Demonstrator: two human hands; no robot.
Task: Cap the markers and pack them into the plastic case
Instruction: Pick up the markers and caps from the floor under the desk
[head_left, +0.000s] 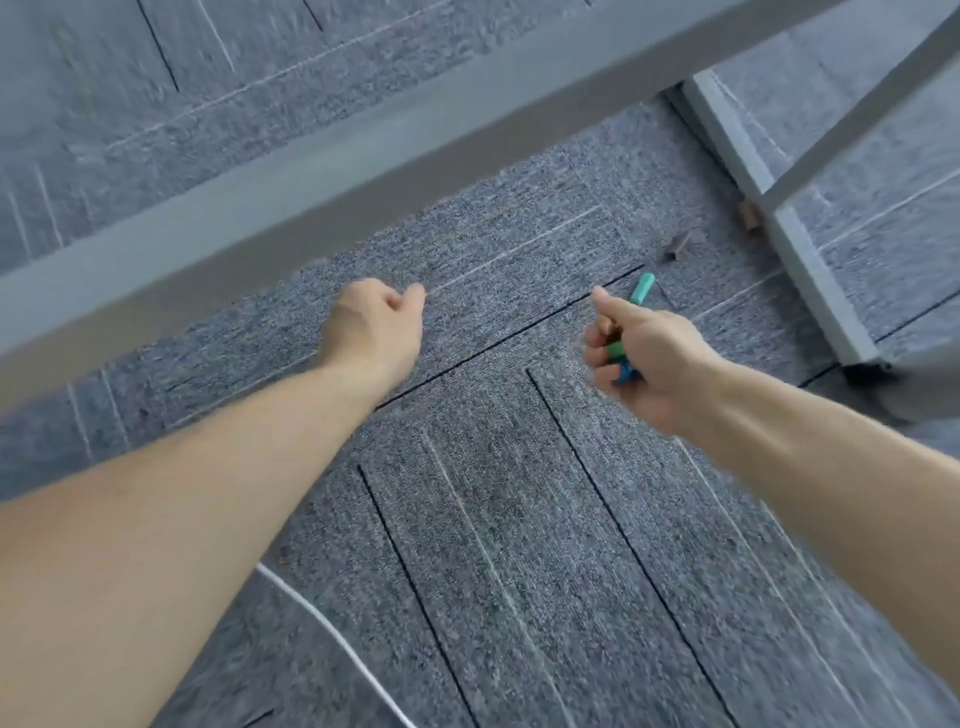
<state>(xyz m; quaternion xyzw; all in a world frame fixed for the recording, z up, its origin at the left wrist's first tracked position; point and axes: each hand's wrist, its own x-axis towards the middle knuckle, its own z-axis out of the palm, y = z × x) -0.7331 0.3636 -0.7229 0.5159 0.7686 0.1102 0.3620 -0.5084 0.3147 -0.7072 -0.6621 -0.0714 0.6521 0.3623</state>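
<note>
My right hand is curled round a small bundle of markers, held over the grey carpet. A green end and a blue end stick out by my fingers, and a teal capped end pokes out past my thumb. My left hand hangs further left at about the same height, its fingers loosely curled with nothing seen in them. The plastic case is not in view. The picture is blurred by motion.
A grey table beam crosses the upper left above my hands. A grey metal frame leg runs along the right. Small brown scraps lie on the carpet beside it. A white cable lies at the bottom.
</note>
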